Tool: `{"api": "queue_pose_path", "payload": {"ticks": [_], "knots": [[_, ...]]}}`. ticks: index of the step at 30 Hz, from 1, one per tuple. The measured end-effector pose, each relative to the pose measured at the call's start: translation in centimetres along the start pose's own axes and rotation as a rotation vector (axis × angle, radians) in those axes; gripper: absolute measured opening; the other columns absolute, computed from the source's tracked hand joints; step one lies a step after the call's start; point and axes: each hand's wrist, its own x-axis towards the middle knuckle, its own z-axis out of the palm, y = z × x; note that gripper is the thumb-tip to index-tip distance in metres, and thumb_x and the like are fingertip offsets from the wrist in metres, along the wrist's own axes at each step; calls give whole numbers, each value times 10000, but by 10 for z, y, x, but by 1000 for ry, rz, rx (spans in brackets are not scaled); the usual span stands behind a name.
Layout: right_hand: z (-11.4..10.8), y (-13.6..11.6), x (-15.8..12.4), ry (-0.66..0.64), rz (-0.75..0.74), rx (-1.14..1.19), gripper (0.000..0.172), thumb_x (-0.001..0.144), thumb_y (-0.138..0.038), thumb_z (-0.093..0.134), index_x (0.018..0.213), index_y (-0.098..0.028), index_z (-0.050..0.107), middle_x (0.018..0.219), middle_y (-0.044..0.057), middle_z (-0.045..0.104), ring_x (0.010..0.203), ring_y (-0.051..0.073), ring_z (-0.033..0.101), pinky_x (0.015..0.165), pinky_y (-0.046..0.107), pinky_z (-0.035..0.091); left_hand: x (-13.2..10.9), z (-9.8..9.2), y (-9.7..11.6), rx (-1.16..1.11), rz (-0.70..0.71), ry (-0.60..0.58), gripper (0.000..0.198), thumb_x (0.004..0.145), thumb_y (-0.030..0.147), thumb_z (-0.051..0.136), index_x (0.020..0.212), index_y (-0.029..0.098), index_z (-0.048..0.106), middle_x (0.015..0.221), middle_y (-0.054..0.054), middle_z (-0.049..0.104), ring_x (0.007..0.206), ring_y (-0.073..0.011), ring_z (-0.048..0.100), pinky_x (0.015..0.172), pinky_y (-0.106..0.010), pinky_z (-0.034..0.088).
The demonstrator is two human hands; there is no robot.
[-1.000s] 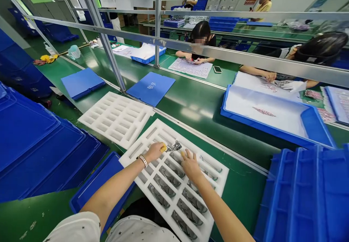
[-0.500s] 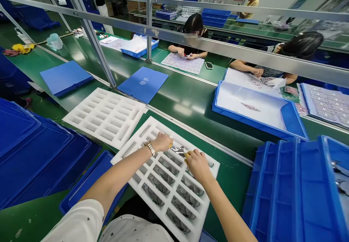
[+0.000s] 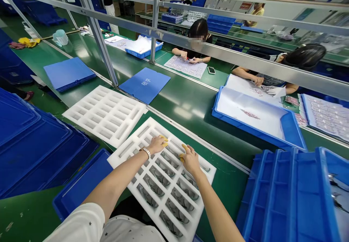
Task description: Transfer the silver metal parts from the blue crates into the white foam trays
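My left hand (image 3: 157, 144), with yellow finger cots on its fingertips, hovers over the upper part of a white foam tray (image 3: 198, 218). Its fingers are apart and hold nothing. To its right is my right hand (image 3: 190, 158), also in yellow cots, its thumb and index finger spread with nothing between them. Below the gap between both hands, a clear curved lens piece (image 3: 172, 150) lies in a slot. Several similar lens pieces (image 3: 159, 176) fill the slots nearer my body. Slots along the tray's left side show no lenses.
A second white foam tray (image 3: 119, 140) lies to the left. Blue bins (image 3: 280, 194) stand at the right, with shiny curved pieces (image 3: 338, 198) inside the nearest. Beyond are a paper-lined blue tray (image 3: 296, 125), a metal frame (image 3: 106, 62) and two seated people working.
Both hands have let go of the shiny lens they held between them. It now sits in the tray, and the fingers have opened. The view has shifted slightly.
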Motion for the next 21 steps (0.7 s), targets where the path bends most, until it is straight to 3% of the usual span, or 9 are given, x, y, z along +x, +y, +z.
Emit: {"api": "queue_pose_path", "payload": {"ticks": [4,8,11,13,15,17,19,21], "knots": [[-17,-23,11,-157,54,-94,373,893,-96,442,1029,-227,763,1623,106,287,1501,410,127,1096,660,244,0,10,0,11,19,77,303,896,334,605,1180,239,647,1313,-66,596,1168,-218,587,1130,-435,340],[-45,-48,-6,-214,21,-104,378,904,-82,424,1110,-182,725,1602,164,315,1476,418,217,1088,751,181,-6,15,5,103,32,139,319,861,305,650,1172,235,636,1327,-85,595,1255,-250,542,1121,-427,345],[-71,-53,-54,-153,23,-57,365,971,-213,437,1278,-213,634,1562,140,400,1374,321,418,1113,593,319,-5,12,0,131,24,159,300,879,276,588,1174,253,640,1312,-69,619,1226,-244,568,1090,-399,385],[-92,-43,-110,-53,-22,-11,384,997,-320,444,1350,-244,572,1518,105,469,1250,256,533,1056,460,419,4,6,-5,132,19,143,292,878,268,551,1148,255,662,1283,-55,648,1179,-240,605,1027,-358,438],[-114,-20,-183,124,-65,37,376,1007,-372,439,1340,-267,577,1433,69,562,1140,210,594,978,372,473,17,-5,-4,145,-14,104,289,846,268,554,1103,244,686,1229,-49,690,1126,-251,635,952,-332,479],[-136,24,-261,324,4,30,348,1017,-353,420,1288,-267,621,1303,49,656,1078,176,622,947,315,486,27,-18,10,160,-35,82,305,824,281,554,1089,227,694,1177,-51,725,1079,-263,655,900,-323,497],[-153,90,-330,444,208,-107,343,1011,-308,427,1262,-249,653,1203,60,701,1063,176,631,952,299,480,31,-32,43,163,11,109,336,832,300,526,1111,213,690,1174,-56,734,1073,-262,658,900,-317,499],[-161,167,-381,413,456,-325,329,980,-262,465,1211,-208,693,1138,95,720,1039,218,629,934,328,476,29,-43,95,158,131,162,365,854,316,488,1141,206,685,1212,-61,721,1105,-252,645,939,-312,486]]}}
